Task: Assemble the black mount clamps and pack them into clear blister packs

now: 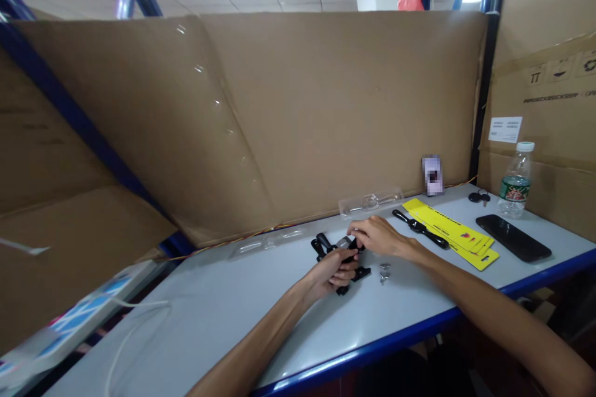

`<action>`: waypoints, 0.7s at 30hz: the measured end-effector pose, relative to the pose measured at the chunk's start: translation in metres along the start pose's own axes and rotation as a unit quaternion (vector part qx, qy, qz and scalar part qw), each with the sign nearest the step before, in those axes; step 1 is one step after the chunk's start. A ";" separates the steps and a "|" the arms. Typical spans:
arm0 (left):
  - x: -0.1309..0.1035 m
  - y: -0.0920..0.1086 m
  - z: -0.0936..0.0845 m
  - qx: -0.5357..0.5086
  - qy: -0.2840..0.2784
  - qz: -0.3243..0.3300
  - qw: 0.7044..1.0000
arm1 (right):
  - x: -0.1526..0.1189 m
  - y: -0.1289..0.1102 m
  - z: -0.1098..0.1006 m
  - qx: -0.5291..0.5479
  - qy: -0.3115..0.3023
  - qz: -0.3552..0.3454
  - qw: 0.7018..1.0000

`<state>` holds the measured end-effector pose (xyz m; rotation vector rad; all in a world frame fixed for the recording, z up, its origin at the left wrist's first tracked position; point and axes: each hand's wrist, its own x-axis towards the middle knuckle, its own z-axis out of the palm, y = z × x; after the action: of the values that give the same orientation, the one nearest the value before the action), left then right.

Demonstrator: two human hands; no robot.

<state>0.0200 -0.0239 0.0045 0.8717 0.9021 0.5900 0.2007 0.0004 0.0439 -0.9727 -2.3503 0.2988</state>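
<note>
Near the middle of the table, my left hand (333,271) is closed round a black part. My right hand (375,235) meets it from the right, its fingertips pinched on the upper end of the same part, where something silvery shows. Other black pieces (321,244) lie beside and under my left hand, partly covered by it. Small shiny metal parts (384,273) rest on the table just right of the hands. A black tool-like item (421,229) lies beyond my right wrist, beside yellow cards (454,232).
On the right of the table (205,322) are a black phone (513,237), a water bottle (514,183) and keys (478,198). A small upright screen (433,175) leans on the cardboard wall (326,105). Clear plastic trays (371,202) lie along the back; a power strip (84,316) is at left.
</note>
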 end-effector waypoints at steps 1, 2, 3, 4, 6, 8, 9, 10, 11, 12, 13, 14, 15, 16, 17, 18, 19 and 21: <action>0.000 0.000 0.000 -0.002 0.001 -0.003 1.000 | 0.000 0.000 0.000 0.009 0.002 0.000 1.000; 0.001 0.000 -0.001 -0.004 0.002 -0.005 1.000 | 0.001 0.000 0.001 0.016 0.005 -0.002 1.000; 0.001 0.000 -0.001 -0.004 0.002 -0.005 1.000 | 0.001 0.001 0.002 0.023 0.007 -0.005 1.000; 0.002 0.000 -0.002 -0.003 0.000 -0.005 1.000 | 0.001 0.001 0.002 0.031 0.009 -0.010 0.999; 0.002 0.000 -0.002 0.002 -0.007 -0.003 1.000 | 0.001 0.002 0.003 0.045 0.008 -0.018 0.999; 0.001 -0.001 -0.001 0.009 -0.012 0.007 1.000 | 0.002 0.003 0.003 0.061 0.012 -0.019 0.998; 0.001 -0.001 0.001 0.014 -0.007 0.021 1.000 | 0.002 0.004 0.002 0.069 0.023 -0.014 0.997; 0.000 -0.002 0.003 0.019 0.005 0.045 0.999 | 0.002 0.005 0.000 0.076 0.044 -0.005 0.996; 0.000 -0.003 0.005 0.025 0.024 0.076 0.996 | 0.003 0.006 -0.001 0.078 0.075 0.009 0.994; -0.001 -0.004 0.008 0.030 0.045 0.112 0.992 | 0.003 0.008 -0.003 0.077 0.108 0.025 0.991; -0.002 -0.005 0.010 0.033 0.068 0.148 0.986 | 0.004 0.010 -0.006 0.073 0.137 0.043 0.987; -0.002 -0.005 0.013 0.036 0.087 0.179 0.979 | 0.005 0.012 -0.008 0.073 0.152 0.062 0.984; -0.003 -0.005 0.015 0.038 0.101 0.203 0.973 | 0.005 0.014 -0.009 0.084 0.144 0.078 0.983; -0.003 -0.006 0.016 0.041 0.111 0.221 0.968 | 0.005 0.015 -0.011 0.107 0.113 0.091 0.984; -0.003 -0.006 0.017 0.045 0.119 0.235 0.963 | 0.005 0.016 -0.011 0.141 0.066 0.099 0.983; -0.002 -0.006 0.018 0.050 0.125 0.246 0.960 | 0.006 0.017 -0.011 0.181 0.015 0.102 0.978; -0.002 -0.006 0.018 0.055 0.130 0.255 0.957 | 0.006 0.018 -0.010 0.220 -0.030 0.102 0.970; 0.000 -0.007 0.019 0.066 0.135 0.267 0.952 | 0.006 0.018 -0.008 0.275 -0.072 0.097 0.954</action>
<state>0.0364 -0.0354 0.0046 1.1878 0.9594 1.1499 0.2121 0.0169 0.0456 -0.9176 -2.1079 1.0689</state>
